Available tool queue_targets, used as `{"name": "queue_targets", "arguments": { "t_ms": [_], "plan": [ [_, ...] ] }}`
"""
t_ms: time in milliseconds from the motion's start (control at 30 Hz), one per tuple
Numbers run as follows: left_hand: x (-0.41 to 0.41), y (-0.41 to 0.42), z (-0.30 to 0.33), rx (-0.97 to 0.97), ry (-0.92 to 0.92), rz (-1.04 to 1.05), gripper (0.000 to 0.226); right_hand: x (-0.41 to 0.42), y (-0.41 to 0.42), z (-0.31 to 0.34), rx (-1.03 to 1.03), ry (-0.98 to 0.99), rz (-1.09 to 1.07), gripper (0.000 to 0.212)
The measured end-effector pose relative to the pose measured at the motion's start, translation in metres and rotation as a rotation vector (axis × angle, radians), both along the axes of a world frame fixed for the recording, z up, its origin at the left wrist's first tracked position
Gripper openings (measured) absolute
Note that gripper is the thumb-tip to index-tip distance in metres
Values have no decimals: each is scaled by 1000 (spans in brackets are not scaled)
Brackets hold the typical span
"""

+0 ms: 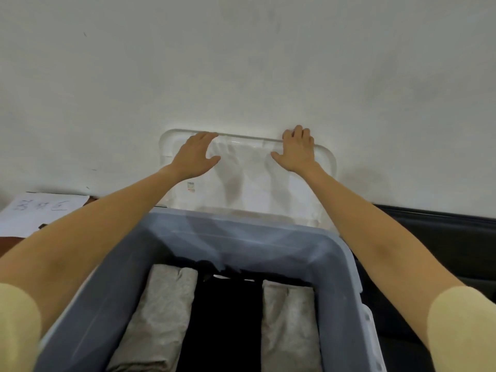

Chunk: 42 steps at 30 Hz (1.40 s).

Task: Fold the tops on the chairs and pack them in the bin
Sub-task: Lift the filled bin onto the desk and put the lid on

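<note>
A blue-grey plastic bin [335, 264] stands right in front of me. Inside it lie a folded grey top [158, 318] on the left, a folded black top [225, 323] in the middle and another folded grey top [290, 326] on the right. Behind the bin, a clear lid [249, 181] leans upright against the white wall. My left hand [194, 157] rests on the lid's upper left with its fingers reaching the top edge. My right hand [298, 150] grips the lid's top edge on the right, fingers curled over it.
A sheet of white paper [40, 210] with handwriting lies on a brown surface at the left. A black seat or cushion [434, 237] runs along the wall at the right. The white wall [241, 63] fills the upper half of the view.
</note>
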State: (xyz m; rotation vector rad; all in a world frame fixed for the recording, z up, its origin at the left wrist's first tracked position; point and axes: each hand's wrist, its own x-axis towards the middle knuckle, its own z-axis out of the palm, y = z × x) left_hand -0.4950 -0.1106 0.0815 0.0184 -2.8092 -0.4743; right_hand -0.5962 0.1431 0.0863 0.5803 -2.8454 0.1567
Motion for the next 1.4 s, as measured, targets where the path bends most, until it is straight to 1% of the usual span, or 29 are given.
{"name": "queue_targets", "arguments": {
  "t_ms": [133,200,267,300,367,433,500,600,667,733,833,933,1067,1167,1267,1400],
  "plan": [
    [0,-2,10,-28,30,-65,61,14,3,5,-27,-126,96,63],
    [2,-4,15,-63,-46,-115,58,25,9,7,-18,-178,149,62],
    [3,-12,17,-67,-169,-140,51,33,11,9,-24,-211,193,56],
    [4,-16,17,-68,-202,-146,47,36,11,12,-43,-239,221,53],
    [6,-22,16,-100,-162,-165,45,41,12,15,-113,-310,270,47],
    [7,-22,17,-150,-58,-173,44,46,16,17,-161,-330,279,44],
    [9,-17,21,-192,-11,-132,43,52,20,15,-198,-316,260,42],
    [9,-12,24,-209,-66,-122,40,65,23,14,-232,-296,250,42],
    [11,-11,28,-160,-121,-134,42,74,25,15,-232,-281,246,44],
    [16,-12,32,-149,-127,-138,44,83,26,20,-220,-248,249,46],
    [30,-15,45,-212,-59,-133,44,102,27,36,-216,-183,266,46],
    [54,-14,64,-230,10,-148,44,127,31,54,-207,-112,272,48],
    [95,-12,85,-295,194,-182,45,166,41,76,-223,-38,244,48],
    [129,-10,94,-289,277,-219,46,200,45,94,-220,7,231,49],
    [167,-7,94,-276,285,-261,45,236,52,102,-230,15,215,49],
    [221,0,83,-232,262,-289,46,282,57,100,-323,-60,207,45]
  ]
}}
